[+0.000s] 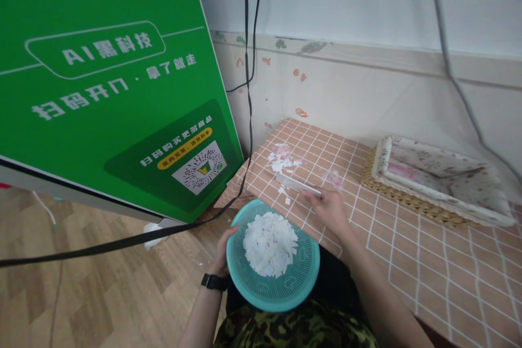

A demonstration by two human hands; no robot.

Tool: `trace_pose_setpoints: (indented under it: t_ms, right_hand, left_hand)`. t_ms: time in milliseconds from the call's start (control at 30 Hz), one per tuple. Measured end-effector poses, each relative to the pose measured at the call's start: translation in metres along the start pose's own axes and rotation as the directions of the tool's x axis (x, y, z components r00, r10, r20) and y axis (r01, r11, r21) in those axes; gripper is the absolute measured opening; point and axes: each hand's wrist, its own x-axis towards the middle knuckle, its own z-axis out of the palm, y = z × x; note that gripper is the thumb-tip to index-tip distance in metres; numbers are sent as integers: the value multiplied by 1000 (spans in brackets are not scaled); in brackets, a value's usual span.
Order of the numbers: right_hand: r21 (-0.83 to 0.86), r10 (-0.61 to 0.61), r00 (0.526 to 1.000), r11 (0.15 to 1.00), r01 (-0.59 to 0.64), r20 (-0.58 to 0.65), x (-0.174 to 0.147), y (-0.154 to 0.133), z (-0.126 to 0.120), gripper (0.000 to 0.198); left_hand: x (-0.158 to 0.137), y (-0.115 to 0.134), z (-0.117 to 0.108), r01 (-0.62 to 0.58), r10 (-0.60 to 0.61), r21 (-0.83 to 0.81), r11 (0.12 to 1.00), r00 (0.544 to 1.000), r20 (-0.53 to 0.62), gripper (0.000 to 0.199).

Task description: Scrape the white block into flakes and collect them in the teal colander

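My left hand (222, 253), with a black watch on its wrist, is closed on the left rim of a round turquoise plastic basket (308, 261). A heap of small white paper pieces (271, 244) lies in the basket, which is just below the table's near edge. Over the tabletop, my right hand (329, 209) grips one end of a flat, pale strip (297, 183); its exact kind is unclear. Beyond the strip's far end, loose paper scraps (280, 160) are scattered on the checked cloth, and a few more lie on its near side.
A brown tablecloth (408, 250) with a white grid covers the table. On the right stands a wicker basket (432, 185) with a patterned lining. A large green panel (122, 136) rises at the left. Black cords (248, 92) hang down and cross in front of it.
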Motion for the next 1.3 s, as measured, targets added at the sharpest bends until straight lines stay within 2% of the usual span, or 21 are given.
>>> trace_pose_setpoints:
  t_ms: [233, 300, 400, 500, 567, 633, 767, 867, 1067, 1167, 1300]
  right_hand:
    - [-8, -54, 997, 998, 54, 48, -15, -4, 9, 39]
    - [9, -75, 994, 997, 75, 80, -22, -8, 11, 37]
    - [43, -108, 988, 994, 104, 109, -32, -17, 12, 33]
    - [80, -139, 981, 988, 129, 136, -41, -27, 13, 31]
    - [103, -144, 972, 987, 127, 186, -44, -31, 13, 31]
    - [111, -98, 974, 991, 77, 203, -44, -31, 13, 33]
    - [52, 99, 995, 994, -99, 10, -38, -17, 9, 41]
    - [17, 136, 987, 991, -135, -84, -32, -5, 5, 39]
    - [-37, 25, 999, 999, -27, -47, -28, -7, 11, 37]
    - [-60, -53, 998, 997, 54, 26, -31, -18, 16, 37]
    - [48, -125, 977, 992, 119, 171, -36, -28, 18, 39]
  left_hand:
    - [3, 3, 3, 6, -6, -25, 1000, 1000, 16, 17]
    - [2, 5, 5, 30, -30, -13, 999, 1000, -5, 19]
    - [1, 8, 8, 5, -4, 18, 1000, 998, -64, 17]
    - [2, 11, 11, -18, 20, 28, 999, 998, -59, 15]
    - [3, 13, 12, -9, 11, 27, 1000, 998, -54, 15]
    - [3, 13, 12, -3, 4, 29, 1000, 999, -43, 15]
    - [3, 12, 11, 4, -4, 26, 1000, 1000, -4, 17]
    - [4, 12, 10, 21, -21, 32, 999, 1000, 6, 18]
    - [10, 15, 11, -36, 39, 39, 999, 997, -66, 14]
    - [12, 16, 11, -39, 41, 46, 998, 998, -54, 15]
    - [13, 16, 9, -16, 17, 49, 999, 1000, -25, 17]
